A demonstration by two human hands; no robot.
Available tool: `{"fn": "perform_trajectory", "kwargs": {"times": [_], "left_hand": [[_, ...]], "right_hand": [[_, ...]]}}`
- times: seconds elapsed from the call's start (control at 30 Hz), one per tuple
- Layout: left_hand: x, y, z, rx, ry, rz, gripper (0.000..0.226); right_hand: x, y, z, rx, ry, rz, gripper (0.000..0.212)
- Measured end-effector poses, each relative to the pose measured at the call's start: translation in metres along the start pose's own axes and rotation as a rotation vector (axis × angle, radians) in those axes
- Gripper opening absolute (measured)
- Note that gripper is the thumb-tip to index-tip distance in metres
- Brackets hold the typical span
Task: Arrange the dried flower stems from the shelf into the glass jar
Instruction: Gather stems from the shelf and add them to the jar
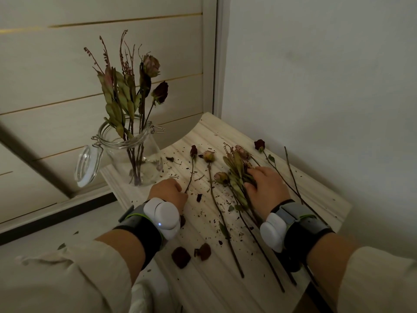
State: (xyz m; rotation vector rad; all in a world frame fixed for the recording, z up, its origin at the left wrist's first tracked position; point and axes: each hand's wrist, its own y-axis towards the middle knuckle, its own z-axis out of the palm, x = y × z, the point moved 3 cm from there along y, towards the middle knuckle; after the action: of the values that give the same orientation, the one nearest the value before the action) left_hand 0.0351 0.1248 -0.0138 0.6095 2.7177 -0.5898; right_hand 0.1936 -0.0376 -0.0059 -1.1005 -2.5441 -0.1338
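A clear glass jar (144,159) stands at the shelf's back left with several dried stems (135,91) upright in it; its hinged lid (86,164) hangs open to the left. More dried stems lie across the wooden shelf (203,279). My left hand (169,192) pinches the lower end of a short dark rose stem (192,168). My right hand (266,188) rests on a leafy stem bundle (237,175), fingers curled over it. A pale rose on a long stem (214,195) lies between the hands.
Dried petals (180,256) and crumbs litter the shelf near its front. A dark rose (259,144) and a bare twig (291,170) lie by the right wall (327,86). A panelled door (90,53) stands behind the jar. The floor is at the lower left.
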Motion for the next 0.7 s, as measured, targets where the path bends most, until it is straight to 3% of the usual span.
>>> {"fn": "perform_trajectory", "kwargs": {"times": [0.7], "left_hand": [[-0.007, 0.011, -0.004, 0.106, 0.191, 0.080, 0.011]], "right_hand": [[0.004, -0.005, 0.001, 0.004, -0.023, -0.002, 0.046]]}}
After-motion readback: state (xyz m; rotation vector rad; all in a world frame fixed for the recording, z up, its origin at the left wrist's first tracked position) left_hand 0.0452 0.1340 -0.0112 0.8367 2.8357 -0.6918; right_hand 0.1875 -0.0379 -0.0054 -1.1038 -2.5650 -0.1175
